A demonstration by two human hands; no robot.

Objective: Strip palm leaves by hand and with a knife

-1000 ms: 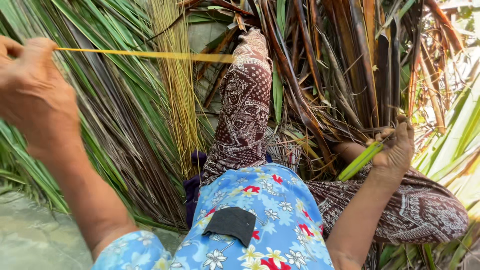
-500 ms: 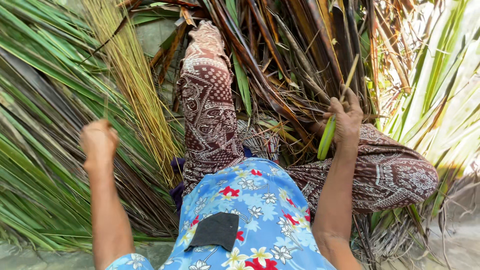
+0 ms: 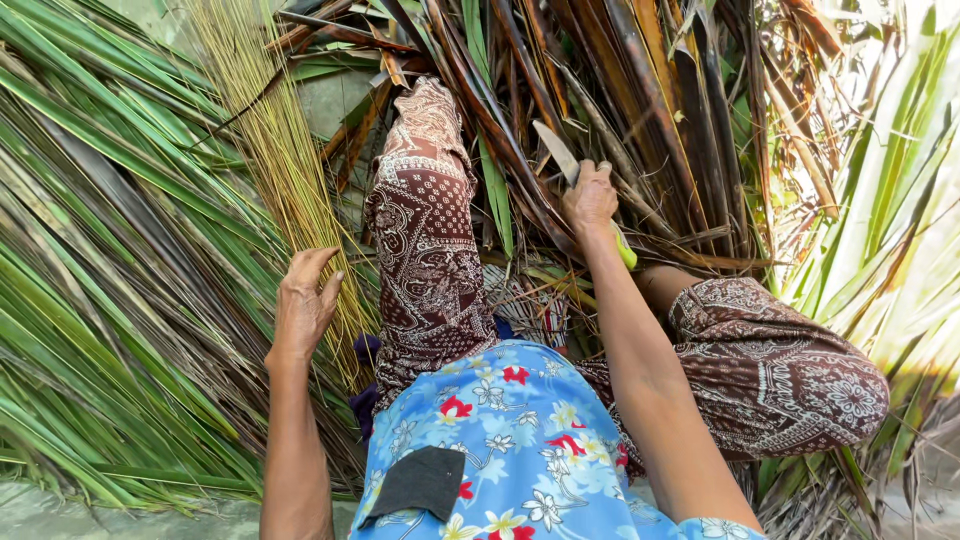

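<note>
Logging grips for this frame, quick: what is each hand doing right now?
Left hand: open, fingers resting on the bundle of thin yellow sticks.
Right hand: closed, holding a knife.

Outdoor work spot on the ground, in bright daylight. Heaped all round with long green palm fronds [image 3: 110, 300] and dry brown ones [image 3: 620, 110]; a bundle of thin yellow leaf ribs [image 3: 275, 150] laid alongside. Bare pale ground [image 3: 60, 510] at the near edge. Seated among the leaves, legs outstretched.
</note>
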